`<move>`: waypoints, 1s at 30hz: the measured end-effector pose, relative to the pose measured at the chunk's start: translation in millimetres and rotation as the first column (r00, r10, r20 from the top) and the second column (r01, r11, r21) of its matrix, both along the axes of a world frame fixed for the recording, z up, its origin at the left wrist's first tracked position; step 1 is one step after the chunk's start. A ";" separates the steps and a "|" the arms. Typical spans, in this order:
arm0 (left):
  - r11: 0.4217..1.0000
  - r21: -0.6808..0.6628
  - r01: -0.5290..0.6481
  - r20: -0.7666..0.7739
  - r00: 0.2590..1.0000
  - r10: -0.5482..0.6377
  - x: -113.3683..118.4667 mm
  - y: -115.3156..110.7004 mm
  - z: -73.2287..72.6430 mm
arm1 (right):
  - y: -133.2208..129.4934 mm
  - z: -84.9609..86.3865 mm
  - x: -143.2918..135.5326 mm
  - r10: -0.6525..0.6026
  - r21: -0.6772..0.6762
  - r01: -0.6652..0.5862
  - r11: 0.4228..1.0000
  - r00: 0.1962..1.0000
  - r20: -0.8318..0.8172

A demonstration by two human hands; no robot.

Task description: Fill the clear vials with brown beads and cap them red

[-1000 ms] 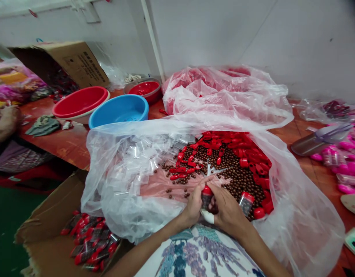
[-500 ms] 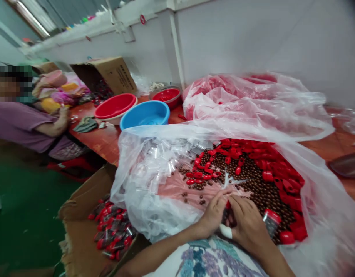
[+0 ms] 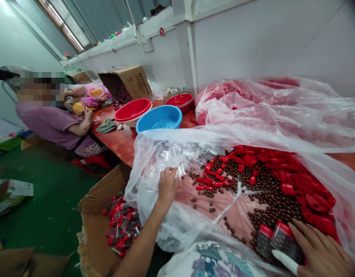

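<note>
My left hand (image 3: 166, 186) reaches into the pile of clear plastic containers (image 3: 166, 154), its bent fingers closed at the edge of one clear container (image 3: 181, 169). At the lower right, my right hand (image 3: 318, 248) has its thumb, wrapped in white, and its fingers around a small clear jar (image 3: 284, 240) with a red cap and dark balls inside. A second filled jar (image 3: 264, 239) lies right beside it. Brown balls (image 3: 270, 200) spread over the pink sheet. Red caps and small red scoop-like pieces (image 3: 213, 181) lie among and around them.
A cardboard box (image 3: 91, 227) at my left holds several filled red-capped jars (image 3: 124, 227). Blue (image 3: 158, 119) and red (image 3: 133, 109) basins stand on the red table (image 3: 119, 144). Plastic bags (image 3: 246, 104) of red pieces lie behind. A person in purple (image 3: 50, 123) sits at the left.
My hands have parted. The left moved up and left to the clear containers; the right carried a filled jar right, beside the other one. The view has shifted left.
</note>
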State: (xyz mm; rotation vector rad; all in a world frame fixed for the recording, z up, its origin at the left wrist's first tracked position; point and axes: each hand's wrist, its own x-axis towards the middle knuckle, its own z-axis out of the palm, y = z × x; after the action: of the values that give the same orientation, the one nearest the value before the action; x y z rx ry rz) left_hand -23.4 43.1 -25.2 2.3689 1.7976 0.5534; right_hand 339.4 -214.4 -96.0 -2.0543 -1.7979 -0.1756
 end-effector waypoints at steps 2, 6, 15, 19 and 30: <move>0.999 -0.004 0.040 -0.118 0.992 -0.040 -13.5 10.5 -2.6 | -5.9 -0.7 1.6 0.067 -0.091 -0.057 0.994 0.992 0.111; 0.990 -0.100 0.098 -0.185 0.976 -0.116 -18.7 18.6 -0.6 | 4.5 21.0 -15.4 0.053 -0.252 -0.009 0.968 0.984 0.169; 0.987 -0.159 -0.016 -0.268 0.963 -0.027 -6.1 21.5 7.1 | 46.4 50.8 -54.7 0.093 -0.366 -0.052 0.929 0.991 0.095; 0.984 -0.168 -0.055 -0.121 0.992 0.035 -2.8 16.6 11.0 | 54.5 55.4 -65.9 0.123 -0.368 -0.100 0.924 0.991 0.041; 0.796 -0.409 0.446 0.685 0.726 -0.055 47.3 -36.9 5.1 | 141.9 59.4 -96.4 0.240 -0.354 -0.273 0.894 0.961 -0.136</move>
State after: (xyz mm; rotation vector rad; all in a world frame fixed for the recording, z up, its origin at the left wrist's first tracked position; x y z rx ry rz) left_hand 23.9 6.2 -20.0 1.6801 1.0769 0.6049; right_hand 243.0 -72.5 -36.6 -1.9900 -2.1520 0.3537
